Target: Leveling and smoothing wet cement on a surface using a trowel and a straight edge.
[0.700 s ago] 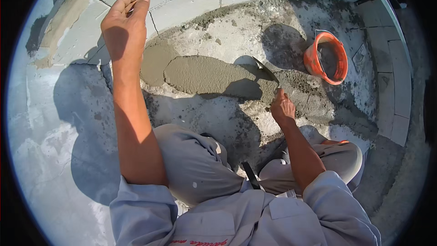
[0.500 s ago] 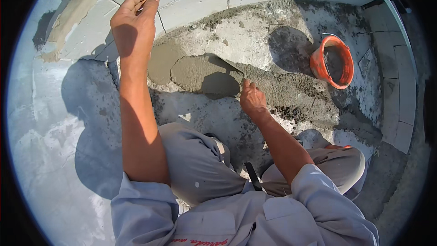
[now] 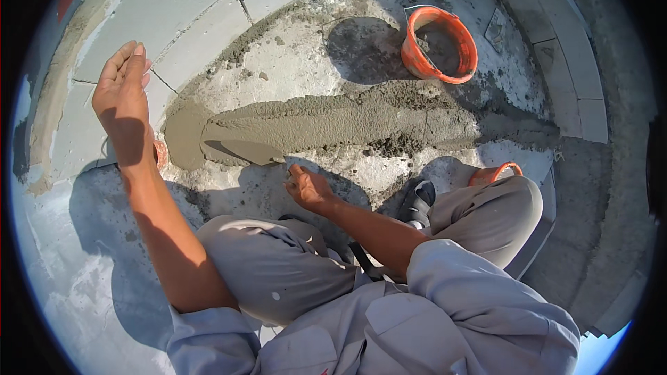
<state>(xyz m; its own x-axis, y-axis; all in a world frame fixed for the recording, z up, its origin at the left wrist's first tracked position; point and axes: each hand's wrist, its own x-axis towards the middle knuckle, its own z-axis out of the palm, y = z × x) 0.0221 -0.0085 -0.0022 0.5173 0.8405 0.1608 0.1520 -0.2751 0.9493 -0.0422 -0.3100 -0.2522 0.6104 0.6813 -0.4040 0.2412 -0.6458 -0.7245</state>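
Note:
My right hand is closed round the handle end of a trowel. The trowel's blade lies at the near left edge of a long strip of wet grey mortar, tilted against it. My left hand is raised over the block wall at the left, its fingers stretched out and nothing visible in them. A smoother patch of mortar sits at the strip's left end, beside my left wrist. Part of an orange thing shows behind that wrist, mostly hidden.
An orange bucket with mortar inside stands beyond the strip. Another orange rim shows by my right knee. Pale block walls curve along the far left and the right side. My sandalled foot rests near the strip.
The view has shifted right, so the bucket and wall sit farther left. The trowel has moved to the strip's near left edge. My left hand's fingers have straightened.

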